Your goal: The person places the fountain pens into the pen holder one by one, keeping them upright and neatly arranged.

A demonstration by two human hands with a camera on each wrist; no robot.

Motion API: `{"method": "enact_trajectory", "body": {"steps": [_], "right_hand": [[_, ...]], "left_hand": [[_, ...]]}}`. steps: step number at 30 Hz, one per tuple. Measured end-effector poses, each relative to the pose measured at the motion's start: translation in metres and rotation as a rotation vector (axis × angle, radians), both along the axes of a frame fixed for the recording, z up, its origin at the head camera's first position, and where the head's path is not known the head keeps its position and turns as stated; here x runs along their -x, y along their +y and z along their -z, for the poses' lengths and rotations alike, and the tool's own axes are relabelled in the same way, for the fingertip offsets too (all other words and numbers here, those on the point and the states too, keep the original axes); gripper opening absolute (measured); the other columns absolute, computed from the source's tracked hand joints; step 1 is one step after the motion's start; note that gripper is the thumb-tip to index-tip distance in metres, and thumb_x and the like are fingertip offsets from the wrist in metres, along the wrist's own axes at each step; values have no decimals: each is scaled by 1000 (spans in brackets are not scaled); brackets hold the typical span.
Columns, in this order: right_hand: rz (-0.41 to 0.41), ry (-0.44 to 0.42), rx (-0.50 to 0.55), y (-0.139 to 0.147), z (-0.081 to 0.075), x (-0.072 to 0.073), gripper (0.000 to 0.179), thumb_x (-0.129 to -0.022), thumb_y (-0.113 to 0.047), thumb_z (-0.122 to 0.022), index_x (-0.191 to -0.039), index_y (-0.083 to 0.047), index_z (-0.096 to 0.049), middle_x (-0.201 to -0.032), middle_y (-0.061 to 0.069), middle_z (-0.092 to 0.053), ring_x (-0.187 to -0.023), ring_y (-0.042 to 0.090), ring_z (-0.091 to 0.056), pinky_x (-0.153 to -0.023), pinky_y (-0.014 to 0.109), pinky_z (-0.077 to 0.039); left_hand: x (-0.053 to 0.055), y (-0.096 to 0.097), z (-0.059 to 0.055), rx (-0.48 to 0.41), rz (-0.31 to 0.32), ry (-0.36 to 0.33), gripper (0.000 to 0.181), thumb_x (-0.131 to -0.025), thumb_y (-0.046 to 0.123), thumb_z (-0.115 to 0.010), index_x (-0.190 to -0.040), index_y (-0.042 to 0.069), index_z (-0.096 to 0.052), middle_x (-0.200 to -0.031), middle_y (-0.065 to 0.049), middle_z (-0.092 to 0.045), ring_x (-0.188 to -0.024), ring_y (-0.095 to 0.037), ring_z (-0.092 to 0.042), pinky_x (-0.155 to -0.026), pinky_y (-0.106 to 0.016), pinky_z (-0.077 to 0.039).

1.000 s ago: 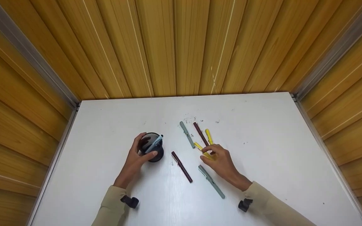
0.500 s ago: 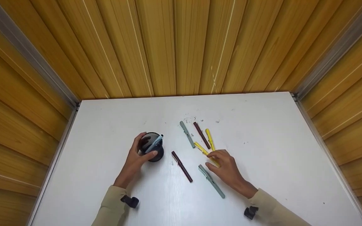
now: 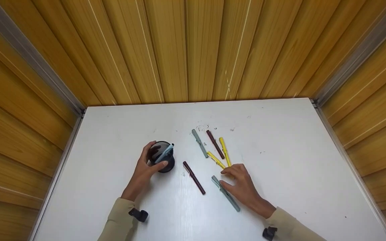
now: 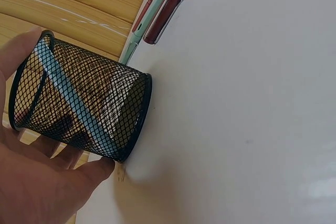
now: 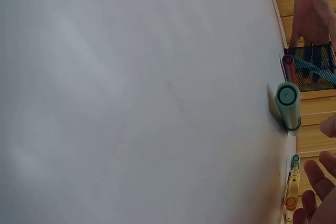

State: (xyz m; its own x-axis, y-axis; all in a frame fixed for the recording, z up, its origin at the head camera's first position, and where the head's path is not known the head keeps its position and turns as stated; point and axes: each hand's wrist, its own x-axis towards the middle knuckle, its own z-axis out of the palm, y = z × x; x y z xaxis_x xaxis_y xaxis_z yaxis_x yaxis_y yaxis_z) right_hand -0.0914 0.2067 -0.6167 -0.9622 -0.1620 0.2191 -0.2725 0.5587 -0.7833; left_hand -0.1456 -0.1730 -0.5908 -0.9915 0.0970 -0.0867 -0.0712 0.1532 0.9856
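Observation:
My left hand grips a black mesh pen cup, thumb on one side and fingers on the other. A light blue pen leans inside the cup. My right hand is low over the table, thumb and fingers parted with nothing between them. Its thumb overlaps a grey-green pen in the head view. By its index fingertip are the near ends of two yellow pens, one slanting left and one steeper; the fingers hide the first one's tip.
A dark red pen lies between the cup and my right hand. Farther back lie another grey-green pen and another dark red pen. Wood-patterned walls border the white table behind and at the sides.
My right hand has drawn back toward me from the yellow pens to beside the nearer grey-green pen, uncovering more of the yellow ones. The left hand and cup have stayed still.

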Motion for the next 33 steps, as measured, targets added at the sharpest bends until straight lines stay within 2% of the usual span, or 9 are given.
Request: {"method": "enact_trajectory", "body": {"steps": [11,16,20,26,33], "right_hand": [[-35,21,-61,-3,9,-9,37,-82,-8,-99,-114,-17,-83,-114,-13,-73,-115,15,-51,-100,42,-47],[-42,55,-97,-5,14,-10,37,-80,-9,-99,-112,-18,-82,-113,-12,-77,-115,17,-50,-97,46,-39],[-42,86,-132,-6,16,-12,37,-80,-11,-99,-112,-17,-82,-112,-9,-77,-116,17,-49,-93,44,-35],[-45,171,-168,-7,18,-13,37,-78,-10,-100,-109,-14,-82,-106,-6,-75,-113,19,-50,-89,42,-35],[-38,266,-220,-9,20,-14,32,-74,-8,-100,-99,-13,-81,-96,-2,-72,-111,24,-54,-87,43,-41]], "left_hand": [[1,0,0,9,-6,3,91,-94,30,-90,-169,31,-38,-175,-9,-36,-167,-36,-24,-132,-67,-14],[3,0,1,-3,-10,0,91,-94,31,-90,-169,33,-39,-175,-8,-35,-167,-36,-23,-132,-68,-13],[3,-1,2,-17,5,7,94,-94,31,-90,-170,31,-36,-173,-8,-37,-166,-34,-26,-132,-66,-16],[2,-1,0,-25,18,12,93,-95,31,-89,-170,30,-36,-173,-9,-37,-166,-34,-25,-133,-66,-14],[2,-1,2,-21,11,16,91,-95,28,-89,-170,29,-37,-174,-10,-36,-166,-35,-26,-133,-64,-15]]}}
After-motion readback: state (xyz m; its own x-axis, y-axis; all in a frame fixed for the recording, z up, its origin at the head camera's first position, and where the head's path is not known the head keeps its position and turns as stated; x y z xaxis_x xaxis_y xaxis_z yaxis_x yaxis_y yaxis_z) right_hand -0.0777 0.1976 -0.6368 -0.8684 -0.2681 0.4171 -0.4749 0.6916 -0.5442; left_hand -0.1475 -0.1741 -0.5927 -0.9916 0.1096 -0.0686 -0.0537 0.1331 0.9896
